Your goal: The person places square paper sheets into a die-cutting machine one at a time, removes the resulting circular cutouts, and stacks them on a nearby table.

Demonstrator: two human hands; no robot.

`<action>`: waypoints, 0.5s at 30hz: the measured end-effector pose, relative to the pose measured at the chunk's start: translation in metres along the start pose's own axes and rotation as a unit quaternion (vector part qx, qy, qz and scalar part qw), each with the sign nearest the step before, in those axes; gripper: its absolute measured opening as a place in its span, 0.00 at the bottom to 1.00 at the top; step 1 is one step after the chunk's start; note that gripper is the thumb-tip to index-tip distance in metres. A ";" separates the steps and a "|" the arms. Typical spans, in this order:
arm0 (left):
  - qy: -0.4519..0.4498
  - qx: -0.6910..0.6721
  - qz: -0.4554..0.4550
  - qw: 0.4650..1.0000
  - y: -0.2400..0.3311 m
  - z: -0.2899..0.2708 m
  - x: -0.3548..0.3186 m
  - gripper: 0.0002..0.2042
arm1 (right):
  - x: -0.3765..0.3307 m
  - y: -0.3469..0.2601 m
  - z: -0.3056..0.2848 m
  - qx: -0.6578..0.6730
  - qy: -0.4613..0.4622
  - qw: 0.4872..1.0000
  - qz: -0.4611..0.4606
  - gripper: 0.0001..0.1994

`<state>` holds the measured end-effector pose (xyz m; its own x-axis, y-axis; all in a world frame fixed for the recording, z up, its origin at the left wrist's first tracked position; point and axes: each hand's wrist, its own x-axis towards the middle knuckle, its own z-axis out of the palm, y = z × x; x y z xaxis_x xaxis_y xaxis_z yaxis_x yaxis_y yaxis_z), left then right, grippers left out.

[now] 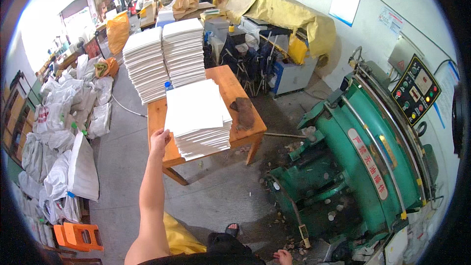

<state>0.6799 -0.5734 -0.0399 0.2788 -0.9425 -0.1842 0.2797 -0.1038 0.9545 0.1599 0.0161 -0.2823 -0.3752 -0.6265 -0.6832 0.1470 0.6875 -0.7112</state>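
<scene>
My left hand (159,142) reaches forward, its fingers closed on the left edge of the top white sheet (194,105). That sheet lies on a stack of white sheets (202,145) at the near end of a wooden table (223,76). Low in the view, by my body, hangs my right hand (282,256); only part of it shows, with its fingers loosely apart and nothing visible in them. A brown cloth or glove (242,113) rests on the table right of the stack. Behind the stack a blue bottle cap (168,85) pokes up.
Two taller stacks of white sheets (183,51) stand beyond the table. To the right is a large green machine (338,152) with a control panel (416,90). White sacks (73,103) line the left side, near an orange stool (78,236). Scraps litter the floor by the machine.
</scene>
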 end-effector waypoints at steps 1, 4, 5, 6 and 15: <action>0.047 -0.044 -0.026 0.998 0.013 0.004 -0.013 0.02 | -0.004 -0.006 0.005 0.002 0.006 1.000 0.004 0.14; -0.086 0.013 0.014 0.996 -0.025 -0.061 -0.035 0.08 | -0.021 -0.036 0.004 -0.276 0.018 0.961 -0.010 0.15; -0.113 -0.150 -0.119 0.975 -0.035 -0.046 -0.048 0.09 | -0.012 0.037 -0.025 0.084 -0.028 0.992 -0.084 0.18; -0.260 -0.122 -0.114 0.951 -0.008 0.007 -0.102 0.14 | -0.005 0.051 -0.028 0.044 0.002 0.999 0.000 0.17; -0.076 -0.005 0.121 0.990 0.074 0.045 -0.127 0.19 | -0.109 -0.236 -0.033 -0.236 0.090 0.963 -0.096 0.18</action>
<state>0.6243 -0.4759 0.0644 0.1983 -0.9762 0.0881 0.2314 0.1340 0.9636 0.1359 -0.0662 -0.0346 -0.5118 -0.7151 -0.4762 -0.3583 0.6814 -0.6382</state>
